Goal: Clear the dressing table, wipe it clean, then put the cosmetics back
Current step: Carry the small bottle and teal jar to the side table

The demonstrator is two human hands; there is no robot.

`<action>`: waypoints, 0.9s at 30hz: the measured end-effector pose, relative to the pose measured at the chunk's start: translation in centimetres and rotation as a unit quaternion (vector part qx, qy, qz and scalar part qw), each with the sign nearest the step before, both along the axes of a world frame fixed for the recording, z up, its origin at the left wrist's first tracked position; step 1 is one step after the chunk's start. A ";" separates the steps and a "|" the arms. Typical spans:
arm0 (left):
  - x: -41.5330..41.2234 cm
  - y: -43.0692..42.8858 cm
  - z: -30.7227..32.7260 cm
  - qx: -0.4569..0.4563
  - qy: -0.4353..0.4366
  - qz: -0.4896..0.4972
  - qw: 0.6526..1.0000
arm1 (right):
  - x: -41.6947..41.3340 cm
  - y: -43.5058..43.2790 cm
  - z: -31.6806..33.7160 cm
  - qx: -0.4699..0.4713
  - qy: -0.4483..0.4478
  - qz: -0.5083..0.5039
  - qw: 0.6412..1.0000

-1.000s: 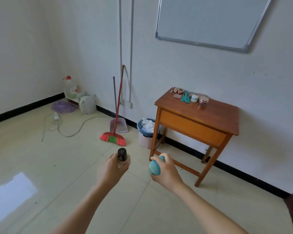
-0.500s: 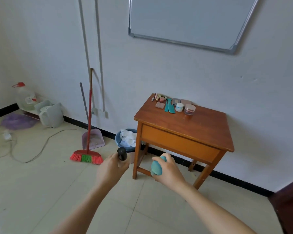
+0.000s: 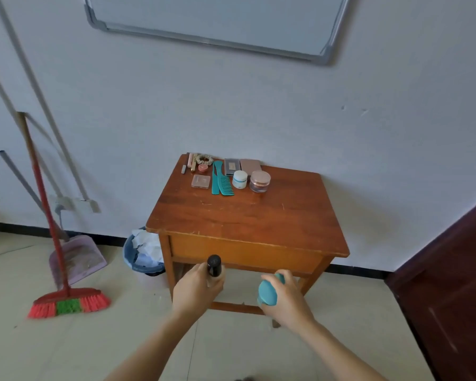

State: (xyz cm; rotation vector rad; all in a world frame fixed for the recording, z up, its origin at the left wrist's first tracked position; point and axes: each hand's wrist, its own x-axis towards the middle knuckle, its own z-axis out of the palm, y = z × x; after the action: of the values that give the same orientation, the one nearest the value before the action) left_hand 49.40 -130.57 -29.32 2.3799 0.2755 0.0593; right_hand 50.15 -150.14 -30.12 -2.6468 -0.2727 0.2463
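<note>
Both hands are held out in front of the wooden bench (image 3: 245, 215), just below its front edge. The left hand (image 3: 197, 288) is curled round a small bottle (image 3: 214, 265) with a black cap. The right hand (image 3: 286, 301) grips a rounded teal object (image 3: 267, 293) — what it is cannot be told. At the back of the bench top, near the wall, lie teal combs (image 3: 221, 182), a white jar (image 3: 240, 179), a pink-lidded jar (image 3: 259, 181) and a scrunchie (image 3: 204, 159). A bin (image 3: 142, 257) stands left of the bench — a broom (image 3: 68, 302) beyond it.

Combs (image 3: 223, 185) and jars (image 3: 259, 181) are lying at the table's (image 3: 245, 224) back edge; a bin (image 3: 143, 268) is sitting left of it, a broom (image 3: 66, 301) leaning farther left.
</note>
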 end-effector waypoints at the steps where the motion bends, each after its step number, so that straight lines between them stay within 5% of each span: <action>1: 1.5 -1.1 0.0 0.001 -0.004 -0.007 1.000 | 1.3 -0.9 -0.2 0.000 -0.004 -0.007 1.000; 12: 15.3 -7.5 0.6 -0.010 -0.017 0.005 1.000 | 15.9 -7.0 0.7 0.032 -0.044 0.011 0.998; 27: 31.4 -4.4 -1.9 -0.019 0.041 -0.018 0.999 | 30.7 -0.9 -0.7 0.014 0.000 0.000 1.000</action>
State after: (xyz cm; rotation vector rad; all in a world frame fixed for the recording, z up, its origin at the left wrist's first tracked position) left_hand 80.84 -135.02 -31.18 2.3520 0.2697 -0.0610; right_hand 80.83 -151.00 -30.81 -2.6189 -0.2741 0.2397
